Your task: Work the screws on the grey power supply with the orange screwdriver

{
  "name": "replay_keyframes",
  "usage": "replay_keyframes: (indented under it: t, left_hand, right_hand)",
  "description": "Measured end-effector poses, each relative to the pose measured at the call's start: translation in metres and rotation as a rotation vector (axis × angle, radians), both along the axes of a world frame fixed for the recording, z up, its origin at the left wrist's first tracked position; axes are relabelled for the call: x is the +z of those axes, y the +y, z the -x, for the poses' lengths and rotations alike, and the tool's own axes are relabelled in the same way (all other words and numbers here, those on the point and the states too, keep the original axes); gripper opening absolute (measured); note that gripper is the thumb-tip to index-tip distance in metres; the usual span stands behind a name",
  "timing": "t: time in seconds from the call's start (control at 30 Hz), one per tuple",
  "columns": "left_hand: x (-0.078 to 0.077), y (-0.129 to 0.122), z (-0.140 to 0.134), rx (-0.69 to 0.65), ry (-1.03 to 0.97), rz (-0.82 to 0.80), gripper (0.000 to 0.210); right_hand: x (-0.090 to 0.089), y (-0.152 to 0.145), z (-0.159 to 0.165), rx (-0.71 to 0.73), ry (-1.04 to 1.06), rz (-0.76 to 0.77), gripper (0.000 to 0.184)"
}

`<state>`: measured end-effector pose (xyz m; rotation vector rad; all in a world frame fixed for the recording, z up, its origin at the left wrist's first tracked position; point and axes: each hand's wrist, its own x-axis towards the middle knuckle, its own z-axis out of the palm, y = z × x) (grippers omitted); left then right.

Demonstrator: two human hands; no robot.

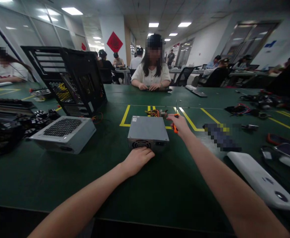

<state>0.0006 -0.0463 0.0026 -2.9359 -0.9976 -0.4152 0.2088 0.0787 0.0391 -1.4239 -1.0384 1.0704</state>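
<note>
A grey metal computer power supply [148,127] lies on the green table in front of me, with its fan grille and socket side toward me. My left hand [140,160] rests against that near side, fingers stretched along its lower edge, their tips partly hidden. Just right of the box, my right hand [179,125] is closed around a screwdriver [176,128] with an orange and black handle. Its thin shaft points up and away, apart from the box. Behind the power supply lies a bundle of its coloured cables [154,113].
A second power supply [65,134] and a black computer case [67,79] stand at left. White device [264,180] and dark cables [256,99] lie at right. Yellow tape [125,115] marks the table. A person [151,72] sits opposite, hands on a dark object.
</note>
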Motion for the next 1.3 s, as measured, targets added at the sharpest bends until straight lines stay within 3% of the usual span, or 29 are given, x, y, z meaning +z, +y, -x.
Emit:
replay_keyframes:
  t: [0.2, 0.37, 0.47, 0.63, 0.8, 1.1, 1.17, 1.23, 1.3]
  left_hand:
    - [-0.001, 0.0, 0.016, 0.042, -0.423, -0.002, 0.022]
    - [0.016, -0.006, 0.037, 0.249, -0.686, -0.177, 0.023]
    - [0.026, -0.007, 0.073, 0.45, -0.56, -0.309, 0.027]
    - [0.038, 0.004, 0.16, 0.881, -0.022, -0.473, 0.038]
    - [0.038, 0.017, 0.205, 0.973, 0.139, -0.334, 0.047]
    - [0.041, 0.037, 0.236, 0.959, 0.045, -0.326, 0.041]
    - [0.041, 0.032, 0.225, 0.945, -0.04, -0.358, 0.038]
    - [0.039, 0.022, 0.196, 0.908, -0.187, -0.382, 0.039]
    - [0.034, 0.009, 0.157, 0.793, -0.345, -0.262, 0.043]
  right_hand:
    - [-0.002, -0.079, -0.023, 0.077, -0.013, -0.057, 0.02]
    - [-0.017, -0.121, -0.016, 0.111, 0.025, -0.022, 0.031]
    - [-0.023, -0.126, -0.002, 0.099, 0.06, -0.013, 0.039]
    - [-0.027, -0.117, 0.022, 0.081, 0.127, -0.015, 0.04]
    - [-0.032, -0.114, 0.036, 0.048, 0.15, -0.058, 0.036]
    - [-0.035, -0.12, 0.036, 0.049, 0.109, -0.097, 0.039]
    - [-0.036, -0.121, 0.036, 0.045, 0.107, -0.093, 0.04]
    - [-0.036, -0.121, 0.036, 0.044, 0.108, -0.084, 0.041]
    - [-0.036, -0.123, 0.037, 0.035, 0.105, -0.079, 0.043]
